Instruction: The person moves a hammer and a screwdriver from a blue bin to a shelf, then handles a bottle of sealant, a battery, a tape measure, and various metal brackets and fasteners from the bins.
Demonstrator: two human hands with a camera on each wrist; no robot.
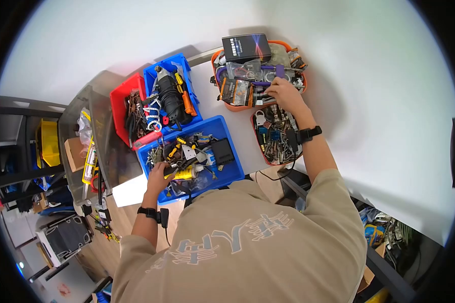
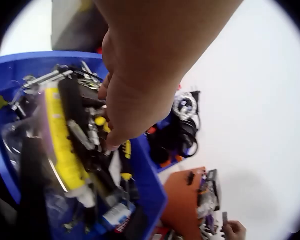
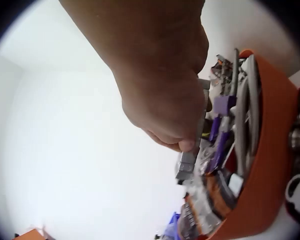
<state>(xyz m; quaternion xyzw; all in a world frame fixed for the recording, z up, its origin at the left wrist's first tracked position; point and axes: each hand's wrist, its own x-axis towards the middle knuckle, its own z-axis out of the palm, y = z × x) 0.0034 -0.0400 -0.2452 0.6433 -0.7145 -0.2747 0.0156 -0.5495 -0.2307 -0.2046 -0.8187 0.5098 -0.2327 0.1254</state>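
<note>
In the head view my left hand (image 1: 157, 177) reaches into the blue bin (image 1: 232, 146) of mixed tools and hardware, beside a yellow-labelled tube (image 1: 184, 174). Its fingertips are down among dark tools in the left wrist view, near a yellow-and-black screwdriver (image 2: 127, 150); I cannot tell whether they grip anything. Over the orange bin (image 3: 270, 120), my right hand (image 3: 162, 110) holds a slim grey metal bar with a blocky end (image 3: 185, 167). Purple-handled tools (image 3: 220, 140) and plastic packets (image 3: 205, 200) lie in that bin, close beside the bar.
A black box (image 1: 246, 47) rests on the orange bin's far side. Nearer stands a smaller bin of metal fittings (image 1: 275, 136). At left are a red bin (image 1: 119, 108) and another blue bin (image 1: 189, 81) with a black corded power tool (image 1: 171, 98).
</note>
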